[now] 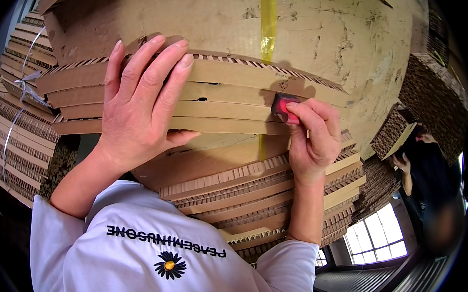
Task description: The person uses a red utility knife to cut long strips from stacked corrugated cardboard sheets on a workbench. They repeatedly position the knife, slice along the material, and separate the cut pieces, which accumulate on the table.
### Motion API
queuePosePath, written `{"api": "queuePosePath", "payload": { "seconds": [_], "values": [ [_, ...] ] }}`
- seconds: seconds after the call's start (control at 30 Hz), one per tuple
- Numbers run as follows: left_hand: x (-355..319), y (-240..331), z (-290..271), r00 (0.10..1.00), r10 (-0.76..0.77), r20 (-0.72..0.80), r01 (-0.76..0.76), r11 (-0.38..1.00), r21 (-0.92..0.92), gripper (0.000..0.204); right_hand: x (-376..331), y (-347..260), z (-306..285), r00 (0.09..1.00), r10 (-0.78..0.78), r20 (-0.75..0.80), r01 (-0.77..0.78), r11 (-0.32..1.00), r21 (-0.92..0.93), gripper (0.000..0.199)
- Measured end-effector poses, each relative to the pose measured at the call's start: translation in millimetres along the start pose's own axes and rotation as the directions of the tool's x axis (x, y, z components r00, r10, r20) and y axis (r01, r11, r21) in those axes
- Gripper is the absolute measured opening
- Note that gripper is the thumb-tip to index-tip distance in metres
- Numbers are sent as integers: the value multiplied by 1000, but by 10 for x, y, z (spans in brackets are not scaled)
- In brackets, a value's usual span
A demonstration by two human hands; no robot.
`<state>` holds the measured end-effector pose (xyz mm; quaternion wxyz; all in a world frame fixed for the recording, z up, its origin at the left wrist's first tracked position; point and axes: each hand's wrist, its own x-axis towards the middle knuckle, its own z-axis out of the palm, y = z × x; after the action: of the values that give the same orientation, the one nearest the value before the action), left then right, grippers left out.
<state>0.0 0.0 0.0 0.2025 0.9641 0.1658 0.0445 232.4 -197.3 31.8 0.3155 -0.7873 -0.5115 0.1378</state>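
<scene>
Several long brown cardboard strips [225, 110] lie side by side on a large cardboard surface, with fluted edges showing. Fingers spread, my left hand [143, 92] rests flat across their left part. My right hand [315, 129] pinches a small red-and-black block [284, 107], apparently a hand stamp, at the right part of the strips. Its lower face is turned to the cardboard; whether it touches cannot be told. A small dark mark [284, 83] shows on the strip just beyond the block. Two small dark holes show between the strips near my left fingers.
Stacked honeycomb cardboard [253, 187] lies close to my body. Bundles tied with white string [17, 143] stand at the left. Yellow tape [268, 27] runs down the big sheet [204, 16]. More cardboard stacks [435, 99] and another person [430, 174] are at the right.
</scene>
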Motion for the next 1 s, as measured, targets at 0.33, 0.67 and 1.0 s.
{"api": "queuePosePath", "payload": {
  "seconds": [0.33,0.67,1.0],
  "values": [
    [33,-56,-156,1000,-2,10,4,979,-205,100,-9,41,14,999,37,25,-39,998,52,28],
    [17,-842,-632,1000,26,-4,-26,998,-60,56,43,27,7,999,3,33,-3,1000,18,27],
    [-675,-1143,-546,521,-848,99,535,234,-812,54,-6,-36,12,999,11,37,-12,1000,13,28]
  ]
}}
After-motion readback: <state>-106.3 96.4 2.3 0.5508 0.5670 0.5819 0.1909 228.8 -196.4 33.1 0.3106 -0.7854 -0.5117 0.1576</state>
